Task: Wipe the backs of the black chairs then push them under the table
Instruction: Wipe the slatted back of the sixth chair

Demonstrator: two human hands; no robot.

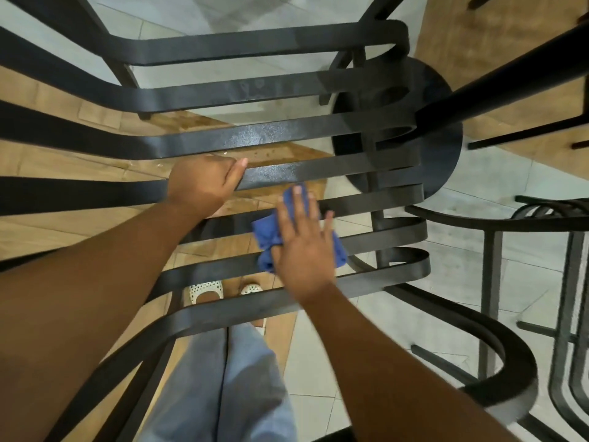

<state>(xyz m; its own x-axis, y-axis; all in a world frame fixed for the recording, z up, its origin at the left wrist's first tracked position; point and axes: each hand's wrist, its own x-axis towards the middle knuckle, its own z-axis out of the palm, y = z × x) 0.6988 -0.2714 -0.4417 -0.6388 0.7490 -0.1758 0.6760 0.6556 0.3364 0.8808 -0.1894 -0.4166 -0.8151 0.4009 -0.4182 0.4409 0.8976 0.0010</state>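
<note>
Nearest the camera, the person's pale blue trouser legs (229, 378) hang straight down, ending in white perforated slip-on shoes (205, 290) on a floor of tan wood-look tiles (57, 161) and pale grey tiles (526, 180). Both bare forearms reach forward over the slatted back of a black metal chair (191, 145), whose flat curved bars run across the view from left to right.

The right hand (302, 244) lies flat with its fingers straight and slightly spread, pressing a crumpled blue cloth (271, 237) against the bars near the middle of the back. The cloth shows on both sides of the palm and beyond the fingertips.

A little farther on and to the left, the left hand (204, 183) grips one bar, the fingers curled over its top edge and the thumb lying along it.

Beyond the hands, the farther bars shine with a wet or speckled look. To the right, past the chair's bent ends, a round black table base (439, 145) sits on the floor with a dark post rising from it. More black metal chair frames (490, 298) stand at the right edge.
</note>
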